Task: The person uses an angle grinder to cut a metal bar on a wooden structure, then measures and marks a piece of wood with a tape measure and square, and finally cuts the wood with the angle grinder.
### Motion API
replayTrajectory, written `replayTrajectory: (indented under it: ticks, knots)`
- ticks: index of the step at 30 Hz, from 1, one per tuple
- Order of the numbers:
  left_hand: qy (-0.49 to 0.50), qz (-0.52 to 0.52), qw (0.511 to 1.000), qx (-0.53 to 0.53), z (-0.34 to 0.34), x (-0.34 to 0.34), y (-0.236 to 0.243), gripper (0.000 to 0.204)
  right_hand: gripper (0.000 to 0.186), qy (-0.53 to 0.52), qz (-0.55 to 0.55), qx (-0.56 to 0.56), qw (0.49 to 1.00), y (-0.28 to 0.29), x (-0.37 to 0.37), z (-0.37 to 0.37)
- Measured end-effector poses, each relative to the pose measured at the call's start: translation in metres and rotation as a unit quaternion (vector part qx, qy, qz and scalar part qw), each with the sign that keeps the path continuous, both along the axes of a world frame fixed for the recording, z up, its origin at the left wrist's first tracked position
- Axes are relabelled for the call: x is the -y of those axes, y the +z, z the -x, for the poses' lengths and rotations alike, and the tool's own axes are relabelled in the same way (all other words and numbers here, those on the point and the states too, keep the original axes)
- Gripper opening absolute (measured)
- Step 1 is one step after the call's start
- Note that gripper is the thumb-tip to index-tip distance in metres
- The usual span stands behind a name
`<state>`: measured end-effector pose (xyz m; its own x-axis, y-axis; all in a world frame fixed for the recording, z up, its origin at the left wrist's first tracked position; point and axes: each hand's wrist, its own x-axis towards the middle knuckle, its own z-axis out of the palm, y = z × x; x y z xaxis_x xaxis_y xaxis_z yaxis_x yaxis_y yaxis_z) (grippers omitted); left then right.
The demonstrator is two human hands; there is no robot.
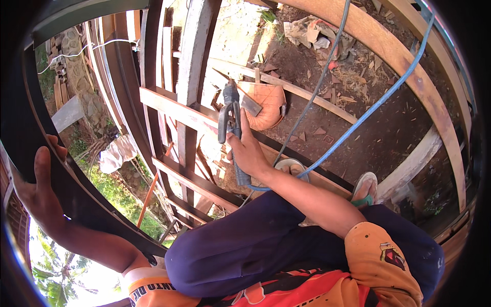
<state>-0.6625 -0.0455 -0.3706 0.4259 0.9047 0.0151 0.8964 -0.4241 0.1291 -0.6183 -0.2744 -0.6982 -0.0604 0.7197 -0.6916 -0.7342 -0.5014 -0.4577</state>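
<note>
My right hand [249,152] is wrapped round a black welding electrode holder [235,133], held out ahead of my knees with its jaws pointing away from me. From the handle's lower end a blue cable [358,131] runs off to the upper right. Whether a rod sits in the jaws is hard to make out. At the far left, my left hand [43,187] grips a dark steel beam [97,210], the thumb on the near face and fingertips showing over the other edge.
Below lies a dirt floor with an orange rounded object [269,106], scraps and a crumpled cloth [312,31]. Metal crossbars [194,182] and uprights [197,46] stand ahead. A grey cable [319,87] hangs across, and a sandalled foot [364,188] rests at right.
</note>
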Motion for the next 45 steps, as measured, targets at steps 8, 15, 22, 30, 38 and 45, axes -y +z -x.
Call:
replayTrajectory:
  ticks: [8, 15, 22, 30, 38, 45]
  knots:
    - [0.022, 0.016, 0.999, 0.041, 0.0, -0.001, -0.001, 0.036, 0.08, 0.0, -0.033, -0.002, 0.999, 0.013, -0.021, 0.02]
    - [0.01, 0.01, 0.999, 0.04, -0.006, 0.004, -0.003, 0.034, 0.081, 0.044, -0.027, 0.02, 0.998, 0.01, -0.03, 0.025]
    - [0.005, 0.031, 0.998, 0.058, -0.009, 0.008, -0.008, 0.037, 0.083, 0.074, 0.0, 0.01, 0.997, 0.008, -0.037, 0.028]
    - [-0.002, 0.048, 0.996, 0.07, -0.005, 0.003, -0.007, 0.047, 0.082, 0.073, 0.024, -0.046, 0.996, 0.012, -0.043, 0.023]
    - [0.004, 0.029, 0.996, 0.082, -0.014, 0.013, -0.013, 0.045, 0.086, 0.041, -0.001, -0.026, 0.999, 0.001, -0.043, 0.035]
    - [0.009, 0.018, 0.999, 0.04, -0.012, 0.012, -0.008, 0.059, 0.086, 0.084, 0.001, 0.009, 0.996, 0.005, -0.042, 0.031]
